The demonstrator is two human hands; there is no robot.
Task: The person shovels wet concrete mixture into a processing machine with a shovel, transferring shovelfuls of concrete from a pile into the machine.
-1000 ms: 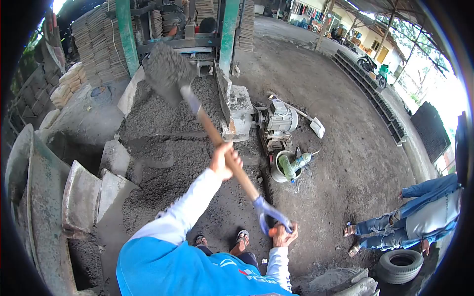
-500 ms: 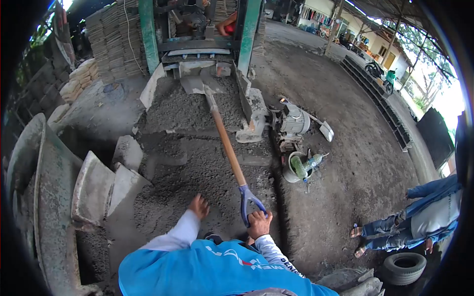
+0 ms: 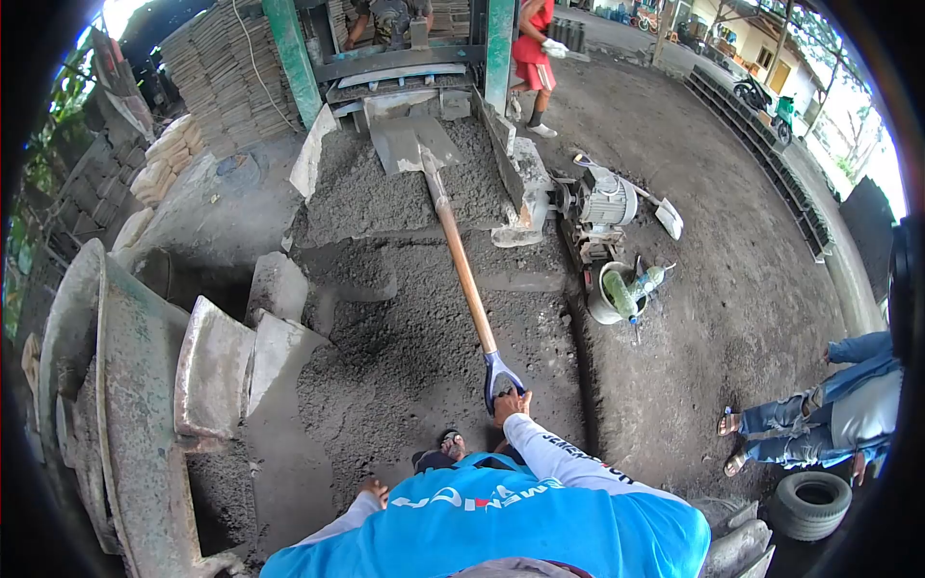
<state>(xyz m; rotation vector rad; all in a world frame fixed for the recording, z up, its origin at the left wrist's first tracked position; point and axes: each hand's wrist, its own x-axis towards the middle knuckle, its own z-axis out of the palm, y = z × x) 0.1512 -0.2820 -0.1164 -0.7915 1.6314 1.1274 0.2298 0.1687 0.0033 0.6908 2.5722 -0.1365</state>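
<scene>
My right hand (image 3: 511, 406) is closed around the blue D-shaped grip of a shovel (image 3: 466, 275). The wooden shaft runs away from me, and the flat metal blade rests on a heap of damp grey mix (image 3: 371, 197) in a trough at the foot of a green-framed machine (image 3: 499, 58). Low beside my body, my left hand (image 3: 375, 493) hangs over the floor, partly covered by its white sleeve. Its visible fingers are loosely apart, touching nothing. More loose grey mix (image 3: 385, 337) spreads over the ground between me and the trough.
Left stand a large curved metal drum (image 3: 145, 385) and concrete slabs (image 3: 214, 371). An electric motor (image 3: 607, 197), a bucket with bottles (image 3: 602, 306) and a second shovel (image 3: 667, 217) lie right. One person stands near a tyre (image 3: 811, 504); another in red carries blocks (image 3: 568, 37).
My left hand has drawn back toward my body. The shovel stays in my right hand, its blade still on the mix. A person in red has come out from behind the machine with blocks.
</scene>
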